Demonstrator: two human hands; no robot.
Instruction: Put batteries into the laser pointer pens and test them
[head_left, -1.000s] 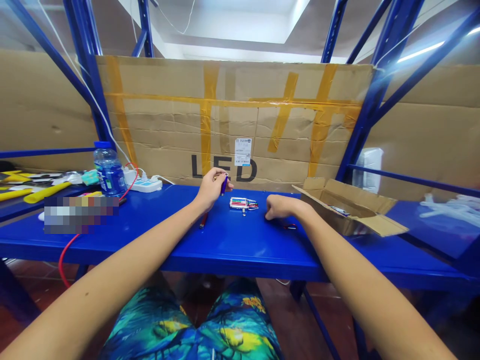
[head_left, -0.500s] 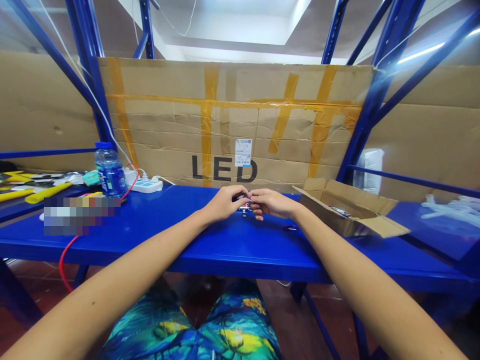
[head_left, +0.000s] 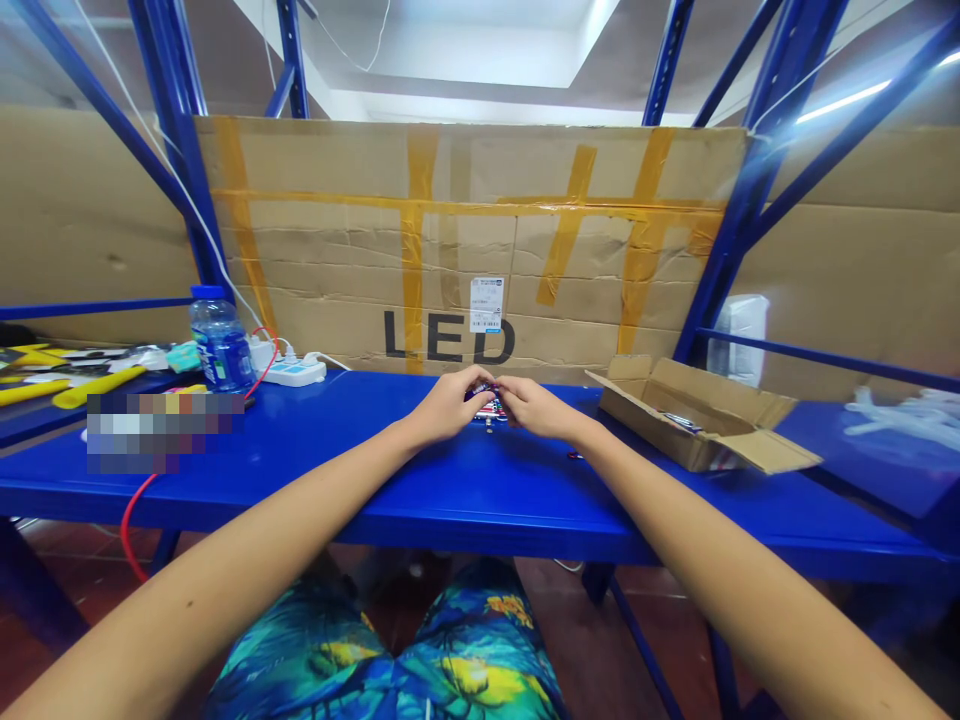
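Over the middle of the blue table point(head_left: 450, 490), my left hand point(head_left: 444, 405) curls around a small multicoloured piece point(head_left: 491, 409), perhaps a circuit board, its kind too small to make out. A short metallic stub sticks out of its near side. My right hand point(head_left: 534, 407) grips the same piece from the right, fingers bent against its edge and top. Both hands are closed, and their fingers hide much of the piece. Just left of my right wrist, partly covered by it, lies a small red-and-dark item point(head_left: 575, 456).
An open cardboard box point(head_left: 686, 420) with thin metallic items stands to the right. At left are a blue-capped bottle point(head_left: 221, 345), a white power strip point(head_left: 292, 371), a red cable point(head_left: 135, 545) and yellow-handled tools point(head_left: 97, 387). A large cardboard panel point(head_left: 337, 260) rises behind the table.
My right hand has shifted slightly left and turned inward onto the piece, where before its fingertips pinched near the piece's top. My left hand has hardly moved.
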